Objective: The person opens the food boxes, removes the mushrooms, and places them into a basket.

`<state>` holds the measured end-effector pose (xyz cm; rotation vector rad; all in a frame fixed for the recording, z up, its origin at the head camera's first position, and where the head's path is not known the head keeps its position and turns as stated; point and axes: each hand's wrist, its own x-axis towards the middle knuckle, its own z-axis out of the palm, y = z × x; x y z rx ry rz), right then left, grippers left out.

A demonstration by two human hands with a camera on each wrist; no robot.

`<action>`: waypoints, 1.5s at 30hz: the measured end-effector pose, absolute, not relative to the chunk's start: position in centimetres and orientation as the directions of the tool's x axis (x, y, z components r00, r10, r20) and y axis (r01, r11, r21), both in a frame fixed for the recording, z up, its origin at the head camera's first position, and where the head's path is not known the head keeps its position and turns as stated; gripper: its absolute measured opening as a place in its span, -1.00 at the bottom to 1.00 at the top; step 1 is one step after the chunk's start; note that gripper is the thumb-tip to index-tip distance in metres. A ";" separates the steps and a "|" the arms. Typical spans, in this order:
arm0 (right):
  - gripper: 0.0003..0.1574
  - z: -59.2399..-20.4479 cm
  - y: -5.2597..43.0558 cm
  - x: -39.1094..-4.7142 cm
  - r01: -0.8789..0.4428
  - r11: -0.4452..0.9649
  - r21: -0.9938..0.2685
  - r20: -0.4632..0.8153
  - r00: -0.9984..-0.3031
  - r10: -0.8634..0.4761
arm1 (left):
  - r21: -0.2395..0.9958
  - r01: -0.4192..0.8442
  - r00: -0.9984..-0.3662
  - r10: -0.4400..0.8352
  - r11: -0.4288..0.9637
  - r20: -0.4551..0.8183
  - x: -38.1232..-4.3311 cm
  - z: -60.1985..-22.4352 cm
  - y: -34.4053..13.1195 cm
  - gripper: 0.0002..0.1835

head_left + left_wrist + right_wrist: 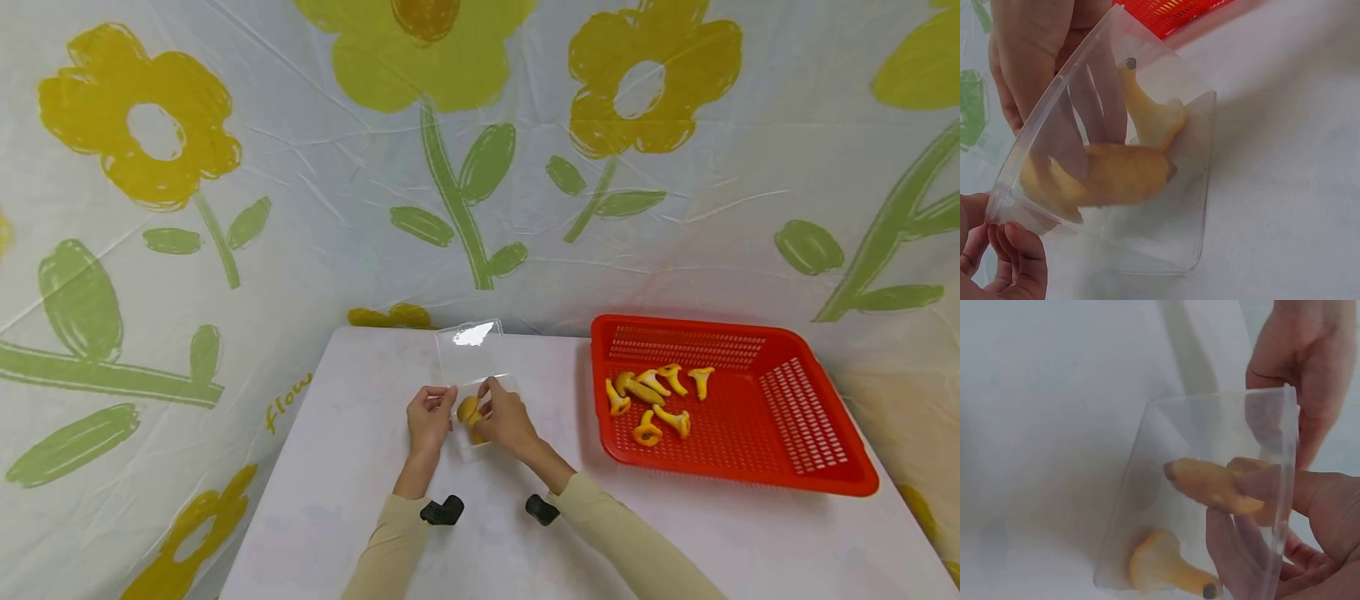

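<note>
A clear plastic box [467, 455] stands on the table, its transparent lid [467, 360] raised at the far side. My left hand [429, 423] pinches the box's rim on the left, thumb and fingertips at the edge. Reaching in from the right, my right hand [512, 423] holds a brownish-yellow mushroom [1207, 486] between thumb and fingers inside the box. The thumb hides part of its cap. Through the clear wall a second, yellow mushroom [1147, 115] with a dark stem end shows lying in the box, apart from the right fingers in the right wrist view.
To the right sits a red perforated plastic basket [750, 433], with several yellow mushrooms [651, 382] in its left part. A white cloth [315, 517] covers the table. Behind it hangs a flower-printed curtain [555, 275].
</note>
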<state>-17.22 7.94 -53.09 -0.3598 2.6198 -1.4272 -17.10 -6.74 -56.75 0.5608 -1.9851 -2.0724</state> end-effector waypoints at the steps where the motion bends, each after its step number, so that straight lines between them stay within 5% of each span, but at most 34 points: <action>1: -0.45 -53.0 8.1 -17.3 -0.138 0.514 -0.847 -0.009 -0.962 -0.273 | 0.992 -0.102 -0.905 -0.408 -0.072 -0.122 -17.1 -56.7 -6.8 -0.78; 18: -0.41 -49.3 13.2 -18.6 0.036 0.404 -0.914 -0.184 -0.924 -0.335 | 0.995 -0.060 -0.922 -0.377 -0.083 -0.087 -17.2 -56.9 -7.2 -0.71; 26: -0.35 -47.7 16.1 -19.3 0.079 0.298 -0.951 -0.197 -0.900 -0.389 | 0.994 -0.073 -0.915 -0.391 -0.081 -0.099 -17.2 -56.6 -7.1 -0.78; 38: -0.26 -45.9 21.4 -20.4 0.092 0.304 -0.948 -0.196 -0.923 -0.331 | 0.995 -0.071 -0.917 -0.388 -0.067 -0.092 -17.3 -56.3 -7.2 -0.72; 45: -0.22 -44.7 25.0 -20.8 0.087 0.308 -0.948 -0.193 -0.922 -0.336 | 0.998 -0.036 -0.923 -0.382 -0.049 -0.052 -17.4 -56.7 -7.3 -0.86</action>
